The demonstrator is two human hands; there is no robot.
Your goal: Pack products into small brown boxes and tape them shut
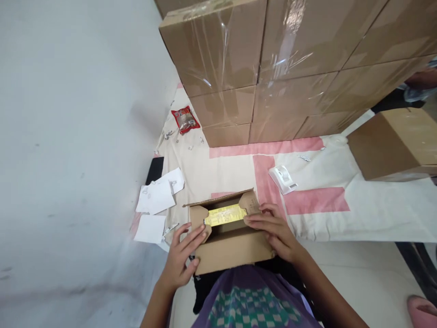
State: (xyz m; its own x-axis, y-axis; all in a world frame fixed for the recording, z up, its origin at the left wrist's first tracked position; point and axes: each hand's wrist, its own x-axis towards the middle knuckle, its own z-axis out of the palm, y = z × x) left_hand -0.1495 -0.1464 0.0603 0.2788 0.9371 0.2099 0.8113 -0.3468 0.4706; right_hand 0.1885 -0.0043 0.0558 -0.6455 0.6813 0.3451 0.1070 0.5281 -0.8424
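Observation:
A small brown cardboard box [234,251] stands before me with its top open and its long flaps spread. Lying inside is a yellow printed packet [225,215], partly covered at its ends by the short side flaps. My left hand [184,255] grips the box's left end, fingers over the short flap and thumb against the front flap. At the other end my right hand [276,230] has its fingertips on the right short flap, close to the yellow packet, with its lower fingers at the box's corner. The box's floor is in shadow.
Stacked cartons [225,54] in clear wrap rise behind. A white tape dispenser [283,178] lies right of the box, a red packet [185,120] back left, white papers [155,197] at left beside the wall [68,136]. Another carton [382,146] stands at right.

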